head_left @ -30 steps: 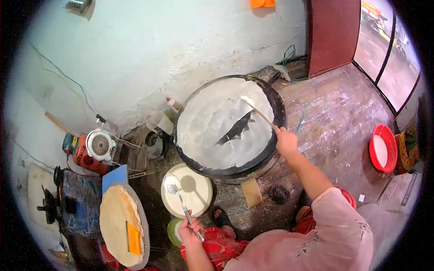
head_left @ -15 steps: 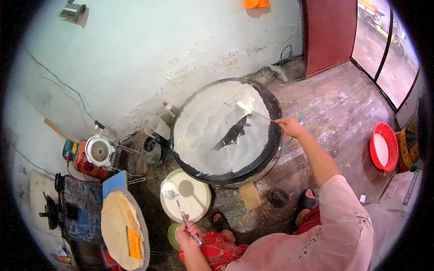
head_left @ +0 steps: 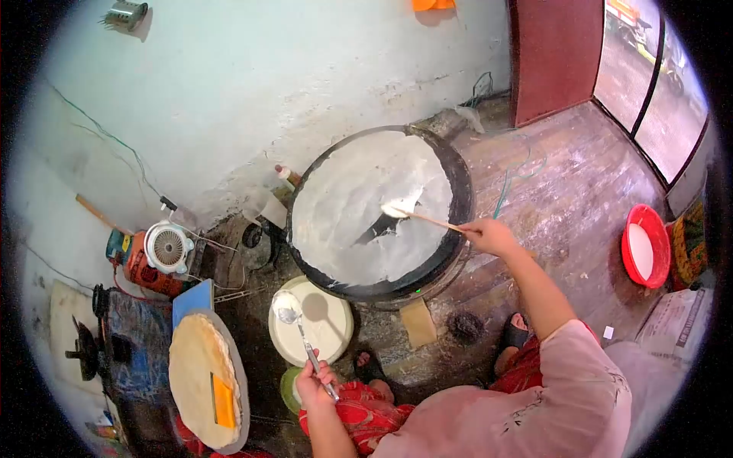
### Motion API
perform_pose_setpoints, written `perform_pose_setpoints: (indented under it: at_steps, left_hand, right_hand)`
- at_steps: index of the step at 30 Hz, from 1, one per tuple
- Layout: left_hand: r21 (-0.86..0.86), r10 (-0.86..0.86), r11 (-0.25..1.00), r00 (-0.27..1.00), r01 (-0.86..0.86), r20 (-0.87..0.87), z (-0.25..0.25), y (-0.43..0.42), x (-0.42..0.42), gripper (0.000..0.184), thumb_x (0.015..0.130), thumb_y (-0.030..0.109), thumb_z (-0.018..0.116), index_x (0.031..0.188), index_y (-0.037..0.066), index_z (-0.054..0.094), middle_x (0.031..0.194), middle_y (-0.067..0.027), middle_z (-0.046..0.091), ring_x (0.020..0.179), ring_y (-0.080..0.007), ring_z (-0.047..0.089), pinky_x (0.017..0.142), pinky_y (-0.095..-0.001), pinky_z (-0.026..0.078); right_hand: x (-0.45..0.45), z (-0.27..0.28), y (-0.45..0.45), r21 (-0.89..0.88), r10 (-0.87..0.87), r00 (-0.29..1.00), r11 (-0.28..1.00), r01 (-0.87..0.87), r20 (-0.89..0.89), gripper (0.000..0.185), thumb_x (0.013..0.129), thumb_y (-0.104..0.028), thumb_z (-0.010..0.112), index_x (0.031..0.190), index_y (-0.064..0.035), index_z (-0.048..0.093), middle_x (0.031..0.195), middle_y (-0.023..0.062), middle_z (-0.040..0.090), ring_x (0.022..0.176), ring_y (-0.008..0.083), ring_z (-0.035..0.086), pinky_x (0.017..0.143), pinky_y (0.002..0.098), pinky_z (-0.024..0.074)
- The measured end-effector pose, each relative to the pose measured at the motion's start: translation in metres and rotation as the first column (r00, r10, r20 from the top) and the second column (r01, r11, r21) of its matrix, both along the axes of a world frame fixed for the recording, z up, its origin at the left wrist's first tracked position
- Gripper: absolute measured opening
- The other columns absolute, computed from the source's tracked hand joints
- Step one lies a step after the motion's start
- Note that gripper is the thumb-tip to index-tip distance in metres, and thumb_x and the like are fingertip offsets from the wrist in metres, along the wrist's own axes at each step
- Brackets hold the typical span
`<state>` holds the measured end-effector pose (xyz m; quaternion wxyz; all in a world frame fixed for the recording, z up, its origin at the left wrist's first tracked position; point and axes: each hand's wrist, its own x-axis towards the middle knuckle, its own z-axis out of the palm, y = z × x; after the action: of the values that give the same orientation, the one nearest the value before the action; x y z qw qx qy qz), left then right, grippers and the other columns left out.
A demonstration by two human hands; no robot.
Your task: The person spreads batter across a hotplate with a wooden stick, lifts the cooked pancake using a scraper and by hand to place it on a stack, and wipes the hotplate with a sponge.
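My right hand (head_left: 490, 236) grips the thin wooden handle of a spreader (head_left: 437, 222), whose batter-coated end rests on the large round griddle (head_left: 463, 183). A thin sheet of white batter (head_left: 343, 198) covers most of the griddle, leaving a dark bare patch (head_left: 380, 228) beside the spreader's end. My left hand (head_left: 315, 379) is closed around the handle of a metal ladle (head_left: 305, 340). The ladle's bowl, smeared with white, is over a round tub of batter (head_left: 324, 353) below the griddle.
A stack of thin flatbreads (head_left: 191, 382) carries an orange-handled scraper (head_left: 223, 403) at lower left. Behind it are a blue board (head_left: 192, 302) and a white blower (head_left: 169, 247). A red basin (head_left: 661, 263) with white contents sits on the floor at right. A brown pad (head_left: 418, 323) lies near my feet.
My right hand has drawn the spreader's end left and downward across the batter. The dark bare patch has become smaller. The ladle in my left hand has hardly moved.
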<state>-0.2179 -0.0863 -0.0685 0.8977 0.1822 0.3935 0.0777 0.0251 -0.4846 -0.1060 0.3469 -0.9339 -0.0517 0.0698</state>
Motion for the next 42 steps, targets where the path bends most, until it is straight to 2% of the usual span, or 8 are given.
perform_pose_setpoints:
  at_steps: [4, 5, 12, 14, 19, 22, 32, 42]
  left_hand:
    - [0.004, -0.027, 1.0, 1.0, 0.027, -0.008, -0.001, -0.002, -0.003, 0.027, 0.093, 0.02, 0.037, 0.108, 0.002, 0.05, 0.069, -0.0071, 0.047, 0.048, -0.0103, 0.04, 0.038, -0.022, 0.036]
    - [0.013, -0.04, 0.999, 0.999, 0.04, -0.012, -0.002, 0.0, -0.002, 0.027, 0.093, 0.021, 0.037, 0.108, 0.002, 0.051, 0.07, -0.0071, 0.047, 0.048, -0.0105, 0.04, 0.039, -0.0218, 0.036]
    - [0.047, -0.122, 0.992, 0.992, 0.12, 0.031, 0.001, 0.001, -0.009, 0.028, 0.092, 0.021, 0.039, 0.11, 0.003, 0.051, 0.07, -0.0088, 0.048, 0.049, -0.0112, 0.041, 0.04, -0.022, 0.036]
    - [0.037, -0.117, 0.993, 0.992, 0.115, 0.043, -0.001, 0.0, -0.013, 0.027, 0.092, 0.021, 0.04, 0.11, 0.003, 0.051, 0.07, -0.0092, 0.048, 0.049, -0.0115, 0.041, 0.04, -0.022, 0.035]
    - [0.123, -0.219, 0.971, 0.968, 0.204, 0.122, 0.001, -0.003, -0.013, 0.028, 0.092, 0.02, 0.039, 0.113, 0.004, 0.05, 0.07, -0.0099, 0.05, 0.05, -0.0126, 0.04, 0.041, -0.0235, 0.034]
    - [0.191, -0.276, 0.949, 0.955, 0.252, 0.109, 0.007, -0.01, -0.013, 0.029, 0.092, 0.021, 0.04, 0.114, 0.005, 0.05, 0.071, -0.0106, 0.052, 0.049, -0.0126, 0.041, 0.041, -0.0236, 0.034]
    - [0.334, -0.41, 0.869, 0.909, 0.365, 0.073, 0.02, -0.032, -0.012, 0.025, 0.091, 0.017, 0.04, 0.113, 0.008, 0.047, 0.068, -0.0126, 0.054, 0.046, -0.0163, 0.044, 0.039, -0.0267, 0.034]
    - [0.486, -0.448, 0.776, 0.894, 0.402, -0.023, 0.017, -0.059, 0.027, 0.021, 0.091, 0.016, 0.041, 0.107, 0.003, 0.046, 0.065, -0.0098, 0.052, 0.044, -0.0139, 0.045, 0.036, -0.0256, 0.036]
  right_hand:
    - [-0.006, -0.014, 0.001, 0.038, -0.335, 0.933, 0.939, 0.342, -0.13, 0.027, 0.084, -0.03, 0.049, 0.108, -0.0262, 0.061, 0.09, 0.0093, 0.064, 0.079, 0.0271, 0.062, 0.071, 0.0379, 0.0482]
    - [-0.002, -0.062, 0.008, 0.255, -0.252, 0.966, 0.939, 0.229, 0.062, 0.027, 0.085, -0.028, 0.048, 0.108, -0.0235, 0.061, 0.089, 0.0123, 0.063, 0.077, 0.0282, 0.062, 0.069, 0.0385, 0.0484]
    - [-0.045, -0.025, 0.048, 0.05, 0.005, 0.988, 0.999, -0.013, 0.157, 0.027, 0.085, -0.021, 0.048, 0.109, -0.0153, 0.06, 0.086, 0.0157, 0.063, 0.077, 0.0295, 0.062, 0.068, 0.0383, 0.0488]
    - [-0.053, -0.027, 0.027, 0.365, -0.242, 0.923, 0.865, 0.345, -0.3, 0.028, 0.086, -0.014, 0.049, 0.112, -0.0127, 0.058, 0.082, 0.0138, 0.063, 0.063, 0.018, 0.062, 0.058, 0.032, 0.049]
    - [-0.086, -0.089, 0.077, 0.195, -0.201, 0.903, 0.972, 0.135, 0.38, 0.029, 0.085, -0.012, 0.048, 0.113, -0.0129, 0.057, 0.072, 0.013, 0.063, 0.061, 0.0207, 0.063, 0.059, 0.0326, 0.0491]
    - [-0.085, -0.053, 0.109, 0.265, -0.158, 0.985, 0.955, 0.135, 0.066, 0.026, 0.085, -0.013, 0.047, 0.109, -0.0098, 0.058, 0.067, 0.0126, 0.061, 0.062, 0.0204, 0.062, 0.06, 0.0323, 0.049]
    - [-0.107, -0.077, 0.149, 0.225, -0.194, 0.952, 0.964, 0.141, 0.236, 0.026, 0.086, -0.011, 0.046, 0.109, -0.0088, 0.059, 0.068, 0.0129, 0.061, 0.06, 0.0196, 0.061, 0.059, 0.0327, 0.0475]
    - [-0.11, -0.086, 0.166, 0.307, -0.186, 0.977, 0.941, 0.146, 0.105, 0.027, 0.087, -0.009, 0.046, 0.112, -0.0058, 0.056, 0.069, 0.013, 0.061, 0.058, 0.0184, 0.061, 0.059, 0.0337, 0.0491]
